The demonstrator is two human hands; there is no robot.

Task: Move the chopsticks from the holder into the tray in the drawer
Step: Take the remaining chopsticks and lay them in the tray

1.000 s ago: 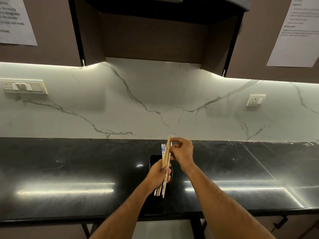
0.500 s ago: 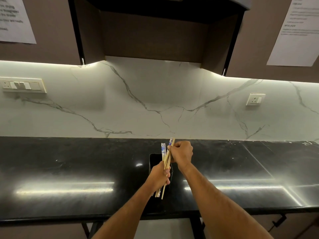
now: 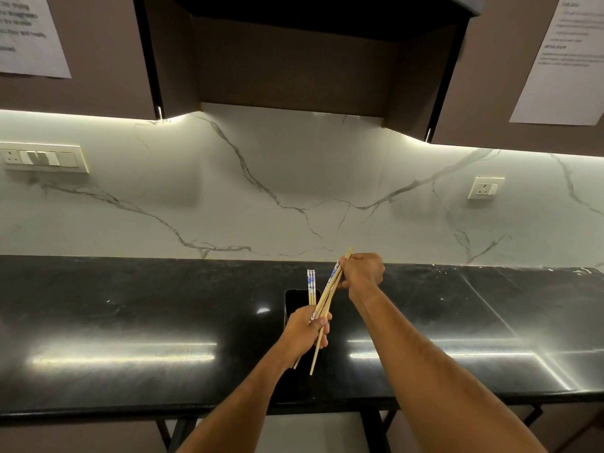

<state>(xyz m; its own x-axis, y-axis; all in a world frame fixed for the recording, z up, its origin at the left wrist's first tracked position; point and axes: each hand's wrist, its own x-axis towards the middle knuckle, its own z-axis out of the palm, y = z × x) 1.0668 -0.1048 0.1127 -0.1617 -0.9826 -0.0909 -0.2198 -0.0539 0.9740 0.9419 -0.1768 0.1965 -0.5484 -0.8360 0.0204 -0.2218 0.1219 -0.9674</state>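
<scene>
Above the black counter [image 3: 130, 305], a bundle of chopsticks [image 3: 327, 297] is held between both hands. The left hand [image 3: 305, 331] is curled round the lower part of the bundle, with the thin tips poking out below the fingers. The right hand [image 3: 361, 271] is closed on the upper ends, and the bundle is tilted up to the right. A few white, blue-patterned sticks [image 3: 311, 286] are seen standing upright just left of the bundle; whether they are held by the left hand or are left in the holder [image 3: 294, 299] cannot be told. The holder, a dark open container, is partly hidden behind the left hand. No drawer or tray is shown in this view.

The chopsticks are judged to be light, stiff and smooth, so that single sticks may slide out of a loose grip, most easily when the bundle is tipped tip-down. A firm wrap round the middle, with the ends squared up, is likely to be safest. The thin tips are best kept clear of the counter edge. The carry to the tray is not yet begun.
</scene>
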